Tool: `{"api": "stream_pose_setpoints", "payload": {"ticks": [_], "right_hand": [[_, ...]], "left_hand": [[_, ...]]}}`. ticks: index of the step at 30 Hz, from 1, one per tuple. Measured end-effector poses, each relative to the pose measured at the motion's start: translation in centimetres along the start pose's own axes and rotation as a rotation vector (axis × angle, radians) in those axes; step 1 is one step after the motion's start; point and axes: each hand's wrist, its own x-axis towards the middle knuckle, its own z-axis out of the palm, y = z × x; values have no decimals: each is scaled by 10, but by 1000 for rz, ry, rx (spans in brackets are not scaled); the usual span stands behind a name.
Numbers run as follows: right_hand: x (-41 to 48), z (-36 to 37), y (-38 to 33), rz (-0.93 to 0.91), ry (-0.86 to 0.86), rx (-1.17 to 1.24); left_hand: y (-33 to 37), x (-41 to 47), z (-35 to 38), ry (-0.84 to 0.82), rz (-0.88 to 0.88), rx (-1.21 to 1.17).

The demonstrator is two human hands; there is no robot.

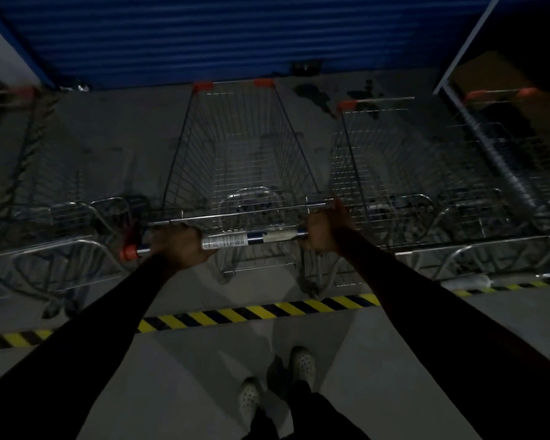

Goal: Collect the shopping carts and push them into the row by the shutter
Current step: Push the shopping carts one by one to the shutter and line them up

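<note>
A wire shopping cart (238,154) with orange corner caps stands straight ahead, its nose close to the blue shutter (204,36). My left hand (180,244) grips the left end of its handle bar (251,239). My right hand (326,228) grips the right end. Another cart (391,160) is parked just to the right, and one more (505,147) stands beyond it. On the left, a dim cart (35,185) sits with a gap between it and mine.
A yellow-and-black hazard stripe (235,314) runs across the floor just behind the cart's rear wheels. My feet in white perforated shoes (302,363) stand on grey concrete. A white-framed panel (467,42) leans in at the upper right. The scene is dark.
</note>
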Motion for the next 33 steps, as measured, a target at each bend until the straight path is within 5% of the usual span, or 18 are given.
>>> {"api": "stream_pose_setpoints", "payload": {"ticks": [3,12,33], "right_hand": [[-13,1,-7,67,70,143],[-32,29,-21,66,109,55],[-80,19,-47,149,67,152]], "left_hand": [[4,-13,2,12,-27,-14],[22,-37,-9,-123,-183,121],[23,-71,8,-100,-166,-52]]}}
